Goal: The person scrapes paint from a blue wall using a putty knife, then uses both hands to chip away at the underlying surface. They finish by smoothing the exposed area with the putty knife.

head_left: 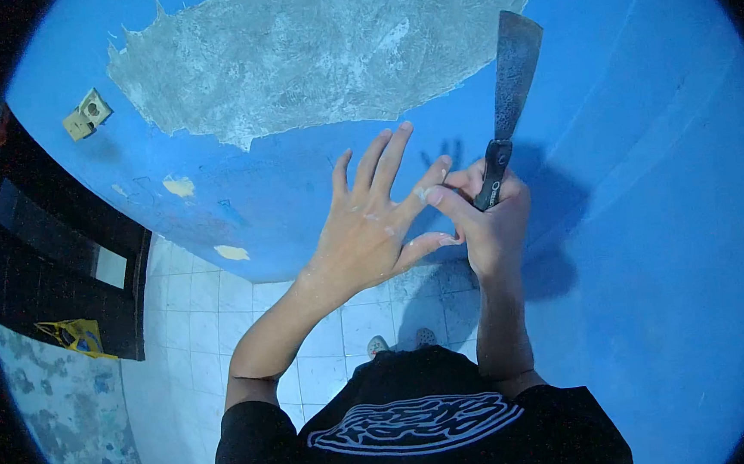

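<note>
My right hand [499, 227] grips the black handle of a putty knife [517, 75], whose broad, stained metal blade points up. Its thumb touches the index finger of my left hand [367, 219]. That left hand is spread with the fingers stretched out and holds nothing. Whitish smears mark its fingers and back. Both hands are in front of a blue wall [299, 172], below a large bare grey patch [317, 59] with ragged paint edges.
A socket [88, 115] sits on the wall at left. Further left stands a dark wooden door or cabinet [47, 272] with a yellow bag [76, 336] by it. White floor tiles [322, 378] lie below, and another blue wall [675, 254] runs along the right.
</note>
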A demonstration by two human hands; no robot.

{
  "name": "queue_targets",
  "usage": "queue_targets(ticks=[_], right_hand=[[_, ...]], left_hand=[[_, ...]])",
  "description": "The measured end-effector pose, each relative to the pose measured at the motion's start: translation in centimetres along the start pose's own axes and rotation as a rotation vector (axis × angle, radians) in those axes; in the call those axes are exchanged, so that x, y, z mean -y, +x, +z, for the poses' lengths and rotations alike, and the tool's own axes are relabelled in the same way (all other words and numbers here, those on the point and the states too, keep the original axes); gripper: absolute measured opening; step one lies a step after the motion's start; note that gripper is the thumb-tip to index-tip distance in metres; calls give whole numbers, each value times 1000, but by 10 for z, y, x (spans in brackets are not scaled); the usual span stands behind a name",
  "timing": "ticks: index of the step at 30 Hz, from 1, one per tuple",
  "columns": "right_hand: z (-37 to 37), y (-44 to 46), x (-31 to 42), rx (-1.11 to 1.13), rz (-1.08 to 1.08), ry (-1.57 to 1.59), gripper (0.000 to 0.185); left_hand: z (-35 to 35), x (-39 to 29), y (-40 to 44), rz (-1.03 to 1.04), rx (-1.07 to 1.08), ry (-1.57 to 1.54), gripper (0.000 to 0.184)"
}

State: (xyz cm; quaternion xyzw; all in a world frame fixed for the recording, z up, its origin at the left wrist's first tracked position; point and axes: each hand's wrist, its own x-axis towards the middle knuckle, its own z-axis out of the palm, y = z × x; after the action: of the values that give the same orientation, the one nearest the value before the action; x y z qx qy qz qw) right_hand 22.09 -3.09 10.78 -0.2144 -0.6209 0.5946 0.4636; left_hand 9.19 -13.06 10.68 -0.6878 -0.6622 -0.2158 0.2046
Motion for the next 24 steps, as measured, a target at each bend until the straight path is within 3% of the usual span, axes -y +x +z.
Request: queue_targets(ticks=[5,7,9,12,14,18,21,23,24], right_hand=[[3,19,-25,-10,30,59,24],[2,37,-59,46,27,-21,33],[12,51,-88,43,60,80,37],[31,71,-100,30,97,133,45],[37,86,-100,40,86,89,47],[44,127,-83,57,25,30,43],[57,149,-63,-110,-45,-40,36],[60,157,-78,-173,-147,-157,33],[58,167,-108,-252,-313,-236,34]], left_hand=[[19,14,4,-11,-67,-139,66],[53,35,21,-179,-187,-594,54],[72,46,53,-487,-105,-1004,44],[81,61,105,-546,-35,-1206,41],[79,66,138,-673,-362,-1407,39],[81,78,174,-727,-341,-1407,40],[71,84,198,-724,-367,-1312,43],[69,84,202,-759,-398,-1279,48],[82,83,198,-779,-415,-1277,49]])
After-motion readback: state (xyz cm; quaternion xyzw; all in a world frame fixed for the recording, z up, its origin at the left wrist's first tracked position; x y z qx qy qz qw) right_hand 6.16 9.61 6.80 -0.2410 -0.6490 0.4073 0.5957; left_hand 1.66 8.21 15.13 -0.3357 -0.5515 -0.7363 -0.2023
